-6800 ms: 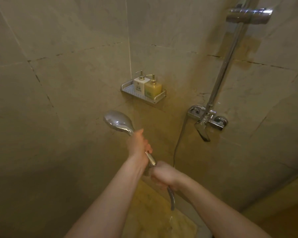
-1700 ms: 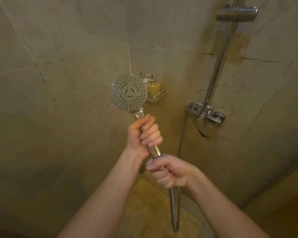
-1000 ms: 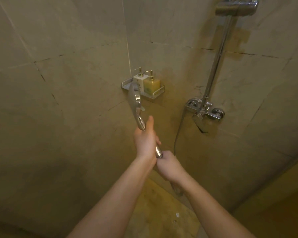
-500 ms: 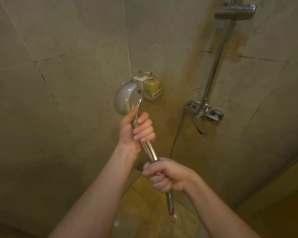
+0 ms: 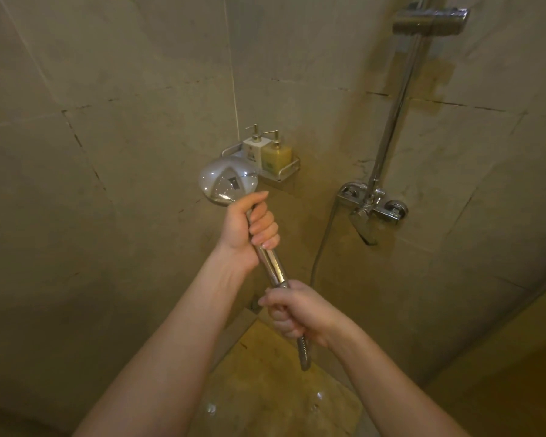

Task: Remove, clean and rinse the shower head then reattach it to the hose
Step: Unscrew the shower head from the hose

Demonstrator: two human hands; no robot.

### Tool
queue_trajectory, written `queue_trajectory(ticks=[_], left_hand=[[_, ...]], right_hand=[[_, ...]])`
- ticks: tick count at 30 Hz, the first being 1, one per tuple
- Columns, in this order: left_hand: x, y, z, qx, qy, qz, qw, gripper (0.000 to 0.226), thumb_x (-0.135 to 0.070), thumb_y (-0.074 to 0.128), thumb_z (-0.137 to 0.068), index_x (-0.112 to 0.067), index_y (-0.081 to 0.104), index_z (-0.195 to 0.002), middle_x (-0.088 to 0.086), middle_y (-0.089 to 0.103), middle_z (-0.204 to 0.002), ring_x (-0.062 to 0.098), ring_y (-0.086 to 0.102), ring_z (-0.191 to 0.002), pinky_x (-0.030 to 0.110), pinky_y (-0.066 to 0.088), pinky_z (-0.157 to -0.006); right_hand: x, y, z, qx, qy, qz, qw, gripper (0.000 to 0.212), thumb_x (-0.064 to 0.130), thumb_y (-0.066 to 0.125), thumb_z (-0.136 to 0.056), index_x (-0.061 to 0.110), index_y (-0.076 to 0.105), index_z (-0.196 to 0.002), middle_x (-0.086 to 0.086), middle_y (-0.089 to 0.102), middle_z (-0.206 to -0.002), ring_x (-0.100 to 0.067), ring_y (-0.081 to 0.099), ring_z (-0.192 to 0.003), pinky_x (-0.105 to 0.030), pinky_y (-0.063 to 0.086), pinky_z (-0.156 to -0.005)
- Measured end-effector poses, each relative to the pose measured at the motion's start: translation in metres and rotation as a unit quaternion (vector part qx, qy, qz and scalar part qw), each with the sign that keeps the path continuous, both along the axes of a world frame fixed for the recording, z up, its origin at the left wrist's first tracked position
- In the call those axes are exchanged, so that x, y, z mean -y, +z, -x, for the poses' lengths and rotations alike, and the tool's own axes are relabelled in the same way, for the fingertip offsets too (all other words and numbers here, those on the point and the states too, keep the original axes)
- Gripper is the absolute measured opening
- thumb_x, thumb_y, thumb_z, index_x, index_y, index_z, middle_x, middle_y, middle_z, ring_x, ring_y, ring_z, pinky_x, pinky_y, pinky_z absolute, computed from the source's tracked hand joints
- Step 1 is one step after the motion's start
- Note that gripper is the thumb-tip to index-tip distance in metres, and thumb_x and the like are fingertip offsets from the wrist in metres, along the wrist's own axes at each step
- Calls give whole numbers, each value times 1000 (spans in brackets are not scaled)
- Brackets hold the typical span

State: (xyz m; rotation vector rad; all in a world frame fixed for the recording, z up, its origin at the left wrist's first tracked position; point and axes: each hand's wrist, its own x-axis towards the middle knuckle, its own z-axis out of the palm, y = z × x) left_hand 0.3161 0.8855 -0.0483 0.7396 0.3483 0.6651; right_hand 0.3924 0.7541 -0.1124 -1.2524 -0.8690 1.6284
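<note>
A chrome shower head [image 5: 228, 180] is held up in front of the tiled corner, its shiny back turned toward me. My left hand [image 5: 249, 227] grips the upper part of its handle [image 5: 273, 264]. My right hand [image 5: 293, 312] grips the joint where the handle meets the metal hose [image 5: 304, 354]. The hose hangs down below my right fist; its lower part is out of sight. A thinner stretch of hose [image 5: 323, 244] runs up to the mixer.
A chrome mixer tap [image 5: 372, 205] with a riser pipe [image 5: 394, 108] and a bracket [image 5: 431, 17] is on the right wall. A corner shelf [image 5: 284, 173] holds a white bottle [image 5: 256, 148] and a yellow bottle [image 5: 276, 154]. The wet floor [image 5: 265, 392] lies below.
Over the earlier frames the shower head has turned about its handle, showing face, edge, then back. In the last half second my left hand's fingers have wrapped tighter round the handle.
</note>
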Motion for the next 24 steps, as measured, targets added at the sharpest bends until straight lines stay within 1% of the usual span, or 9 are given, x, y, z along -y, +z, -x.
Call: queue_trajectory(ticks=[4,7,11,15,16,17,20,22,24], left_hand=[[-3,2,0,-24,21,9,999,58,-23,48,-98,-21,33,-42,-5,23,-33,10,22,-24,15,22,-32],[2,0,-5,-91,81,23,992,55,-23,52,-98,-22,32,-47,-5,22,-37,11,21,-28,17,21,-34],[3,-12,-12,-172,176,49,968,45,-22,53,-96,-23,32,-56,-3,24,-45,13,23,-33,21,24,-39],[7,-25,-17,-207,247,55,945,38,-19,56,-97,-20,38,-63,0,30,-49,14,30,-34,23,30,-41],[8,-29,-18,-211,252,48,943,35,-17,58,-96,-18,41,-66,0,33,-50,14,32,-35,24,32,-41],[10,-31,-18,-210,246,41,946,32,-15,61,-95,-18,43,-69,0,35,-51,14,35,-37,24,34,-42],[13,-34,-12,-139,151,38,978,28,-10,62,-91,-18,45,-70,-3,37,-51,11,37,-41,25,38,-44],[16,-33,-7,-58,65,43,995,29,-14,62,-89,-19,45,-67,-4,36,-51,10,37,-41,24,37,-44],[19,-34,-4,30,-11,35,999,28,-22,61,-89,-18,45,-66,-4,36,-49,10,38,-39,23,37,-42]], right_hand=[[0,0,2,22,-23,-9,999,46,7,54,-92,26,35,-55,5,25,-48,-6,22,-35,-14,13,-36],[-1,-6,4,112,-72,-23,991,44,9,55,-91,26,36,-54,3,31,-46,-11,26,-35,-19,18,-38],[-4,-14,8,322,-134,-16,937,34,13,57,-86,21,41,-57,6,40,-50,-14,36,-44,-29,25,-46],[-6,-22,9,444,-157,0,882,29,18,56,-86,19,43,-60,6,48,-57,-19,45,-55,-28,28,-45],[-5,-23,8,437,-154,2,886,29,17,56,-86,19,42,-60,6,46,-57,-18,43,-54,-28,27,-44],[-5,-24,6,403,-145,2,904,30,15,56,-86,19,41,-60,6,43,-55,-17,40,-50,-28,25,-44],[3,-22,0,157,-95,13,983,38,9,54,-87,24,34,-59,2,28,-50,-11,25,-37,-23,16,-40],[7,-17,-7,7,-22,24,999,43,7,54,-91,24,30,-59,2,20,-50,-7,18,-35,-15,11,-37],[6,-10,-10,-82,63,28,994,44,9,53,-94,23,24,-63,4,15,-50,-3,15,-34,-11,9,-35]])
